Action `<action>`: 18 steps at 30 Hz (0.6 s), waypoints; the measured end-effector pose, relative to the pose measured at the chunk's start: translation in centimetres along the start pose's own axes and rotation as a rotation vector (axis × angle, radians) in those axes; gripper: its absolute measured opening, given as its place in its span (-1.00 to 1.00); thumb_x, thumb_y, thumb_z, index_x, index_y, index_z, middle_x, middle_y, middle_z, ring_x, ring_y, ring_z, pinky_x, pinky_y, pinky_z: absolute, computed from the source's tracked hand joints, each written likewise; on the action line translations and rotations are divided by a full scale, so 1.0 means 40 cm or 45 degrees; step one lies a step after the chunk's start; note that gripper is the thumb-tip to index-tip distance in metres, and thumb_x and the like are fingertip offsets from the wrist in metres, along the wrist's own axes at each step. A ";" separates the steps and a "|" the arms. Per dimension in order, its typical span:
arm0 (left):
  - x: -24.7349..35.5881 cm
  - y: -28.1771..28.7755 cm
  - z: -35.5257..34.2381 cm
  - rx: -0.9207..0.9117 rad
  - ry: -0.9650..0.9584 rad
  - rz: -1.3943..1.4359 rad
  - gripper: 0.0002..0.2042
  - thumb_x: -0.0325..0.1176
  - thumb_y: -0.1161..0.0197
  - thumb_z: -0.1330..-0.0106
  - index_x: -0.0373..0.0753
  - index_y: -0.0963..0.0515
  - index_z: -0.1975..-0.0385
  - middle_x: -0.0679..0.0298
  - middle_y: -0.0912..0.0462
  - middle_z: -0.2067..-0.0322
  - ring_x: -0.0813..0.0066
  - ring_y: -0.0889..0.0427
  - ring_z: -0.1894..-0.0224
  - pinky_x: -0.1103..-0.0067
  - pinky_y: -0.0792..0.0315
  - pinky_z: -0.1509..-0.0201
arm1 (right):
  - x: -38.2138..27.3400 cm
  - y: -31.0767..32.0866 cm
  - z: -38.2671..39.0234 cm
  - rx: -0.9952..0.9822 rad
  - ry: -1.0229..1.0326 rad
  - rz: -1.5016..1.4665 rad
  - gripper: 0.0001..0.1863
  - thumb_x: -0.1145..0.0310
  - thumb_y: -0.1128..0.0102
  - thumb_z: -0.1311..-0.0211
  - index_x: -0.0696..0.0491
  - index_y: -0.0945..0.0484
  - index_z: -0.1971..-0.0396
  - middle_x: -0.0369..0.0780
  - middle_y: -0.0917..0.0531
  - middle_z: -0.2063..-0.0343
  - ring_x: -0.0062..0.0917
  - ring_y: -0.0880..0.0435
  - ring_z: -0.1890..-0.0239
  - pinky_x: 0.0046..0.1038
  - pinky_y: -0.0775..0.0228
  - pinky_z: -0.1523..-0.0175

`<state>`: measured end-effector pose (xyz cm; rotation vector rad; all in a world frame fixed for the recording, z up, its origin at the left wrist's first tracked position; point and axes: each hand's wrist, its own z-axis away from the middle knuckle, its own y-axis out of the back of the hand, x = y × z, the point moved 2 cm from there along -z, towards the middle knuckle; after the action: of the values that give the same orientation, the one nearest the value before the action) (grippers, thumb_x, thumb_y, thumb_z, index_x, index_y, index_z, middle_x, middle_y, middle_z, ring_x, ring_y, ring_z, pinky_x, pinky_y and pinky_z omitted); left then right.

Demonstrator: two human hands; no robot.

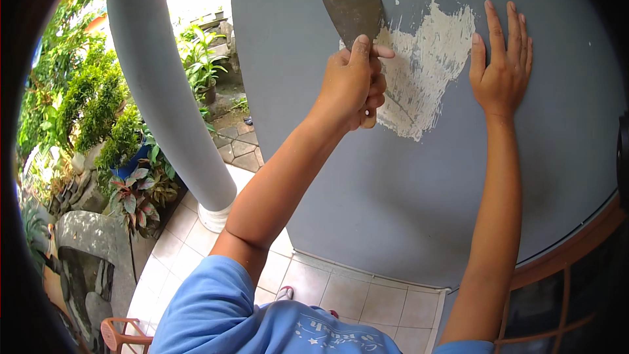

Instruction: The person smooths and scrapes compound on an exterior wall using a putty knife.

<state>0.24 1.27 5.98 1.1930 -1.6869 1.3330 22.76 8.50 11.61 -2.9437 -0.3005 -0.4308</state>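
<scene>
My left hand (350, 82) is wrapped round the handle of a putty knife (354, 16), thumb along the base of the wide metal blade. The blade points up and stands in front of the grey wall (393, 183); whether its edge touches the surface I cannot tell. Just right of the knife, a rough whitish patch (436, 52) with ragged edges shows where the grey paint is absent. Flat against the wall beyond the patch's right edge rests my right hand (503, 69), fingers stretched upward, holding nothing.
A round grey column (167, 85) on a white base rises at the left. Past it are green plants (98, 92) and rocks (92, 229). Pale tiles (304, 285) cover the floor. An orange-brown chair (118, 334) shows lower left, a brown-framed window (563, 301) lower right.
</scene>
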 end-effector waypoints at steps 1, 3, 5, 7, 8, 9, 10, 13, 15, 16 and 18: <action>-0.008 -0.004 0.002 -0.003 -0.013 -0.032 -0.57 0.09 0.20 -0.52 -0.14 -0.43 0.27 0.52 -0.09 0.69 0.68 -0.10 0.70 0.65 0.12 0.74 | 0.001 0.001 -0.001 0.009 -0.005 0.002 -0.49 0.05 -0.01 -0.36 -0.37 -0.37 -0.30 -0.32 -0.34 -0.35 -0.34 -0.26 -0.40 -0.17 -0.09 -0.43; -0.080 -0.008 0.033 0.019 0.034 -0.102 -0.57 0.09 0.18 -0.52 -0.15 -0.44 0.28 0.52 -0.08 0.68 0.69 -0.09 0.70 0.66 0.12 0.73 | 0.011 0.014 -0.001 0.007 0.001 -0.006 -0.49 0.05 -0.02 -0.35 -0.36 -0.37 -0.30 -0.32 -0.34 -0.35 -0.35 -0.26 -0.40 -0.18 -0.09 -0.43; -0.151 0.019 0.050 0.034 0.048 -0.198 -0.57 0.08 0.16 -0.52 -0.16 -0.44 0.28 0.53 -0.07 0.68 0.70 -0.07 0.70 0.66 0.11 0.72 | 0.006 0.019 -0.005 0.041 -0.012 -0.009 -0.49 0.05 -0.02 -0.35 -0.36 -0.37 -0.30 -0.31 -0.34 -0.35 -0.35 -0.26 -0.40 -0.18 -0.09 -0.44; -0.176 0.019 0.054 -0.068 0.112 -0.107 -0.57 0.07 0.09 -0.51 -0.23 -0.44 0.27 0.53 -0.07 0.68 0.71 -0.06 0.71 0.67 0.08 0.71 | -0.003 0.024 0.003 -0.072 -0.007 -0.026 -0.49 0.07 -0.04 -0.34 -0.35 -0.37 -0.30 -0.32 -0.33 -0.35 -0.35 -0.25 -0.40 -0.18 -0.08 -0.44; -0.166 0.022 0.019 -0.068 0.087 -0.116 -0.57 0.07 0.09 -0.51 -0.23 -0.44 0.27 0.53 -0.07 0.68 0.71 -0.06 0.71 0.67 0.08 0.71 | -0.006 0.013 -0.014 -0.045 -0.009 -0.028 -0.49 0.07 -0.04 -0.34 -0.35 -0.37 -0.30 -0.32 -0.33 -0.35 -0.35 -0.25 -0.40 -0.18 -0.08 -0.44; -0.125 -0.001 0.008 -0.059 -0.017 -0.049 -0.56 0.06 0.08 -0.51 -0.26 -0.44 0.26 0.53 -0.07 0.67 0.72 -0.05 0.70 0.68 0.06 0.71 | -0.007 0.014 -0.008 -0.050 -0.021 -0.027 -0.48 0.07 -0.04 -0.34 -0.35 -0.37 -0.30 -0.31 -0.33 -0.35 -0.35 -0.25 -0.40 -0.18 -0.07 -0.44; -0.080 -0.025 0.002 -0.059 -0.122 0.016 -0.56 0.05 0.06 -0.51 -0.30 -0.44 0.25 0.53 -0.06 0.67 0.73 -0.05 0.70 0.68 0.05 0.70 | -0.006 0.022 -0.005 -0.052 -0.035 -0.015 -0.48 0.07 -0.04 -0.33 -0.35 -0.37 -0.30 -0.31 -0.33 -0.36 -0.34 -0.25 -0.40 -0.19 -0.07 -0.44; -0.063 -0.039 0.003 -0.085 -0.066 0.040 -0.56 0.03 0.09 -0.52 -0.31 -0.44 0.23 0.53 -0.05 0.67 0.72 -0.06 0.70 0.68 0.04 0.69 | 0.001 0.022 0.001 -0.044 -0.040 -0.029 -0.48 0.07 -0.03 -0.34 -0.35 -0.37 -0.31 -0.31 -0.32 -0.36 -0.35 -0.25 -0.40 -0.19 -0.07 -0.44; -0.115 -0.032 0.026 -0.096 -0.037 0.047 -0.56 0.03 0.10 -0.52 -0.29 -0.44 0.24 0.53 -0.05 0.67 0.73 -0.06 0.70 0.68 0.03 0.69 | 0.005 0.020 0.000 -0.049 -0.037 -0.027 -0.49 0.06 -0.02 -0.34 -0.36 -0.36 -0.31 -0.31 -0.32 -0.36 -0.35 -0.25 -0.40 -0.20 -0.06 -0.44; -0.149 -0.017 0.034 -0.106 -0.033 0.041 -0.56 0.03 0.10 -0.52 -0.29 -0.44 0.24 0.53 -0.05 0.67 0.73 -0.06 0.70 0.68 0.03 0.69 | 0.001 0.020 -0.006 -0.038 -0.039 -0.016 -0.49 0.06 -0.02 -0.34 -0.37 -0.36 -0.31 -0.31 -0.32 -0.36 -0.35 -0.25 -0.40 -0.20 -0.06 -0.44; -0.188 -0.012 0.050 -0.119 0.137 0.008 -0.56 0.04 0.11 -0.52 -0.28 -0.45 0.25 0.54 -0.04 0.67 0.73 -0.05 0.70 0.67 0.01 0.68 | -0.001 0.019 -0.007 -0.042 -0.031 -0.019 -0.49 0.05 -0.02 -0.34 -0.37 -0.36 -0.31 -0.32 -0.32 -0.36 -0.35 -0.26 -0.40 -0.20 -0.06 -0.44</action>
<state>3.44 1.19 -1.10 1.0450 -1.6588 1.2848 22.82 7.70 11.77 -2.9825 -0.3212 -0.4064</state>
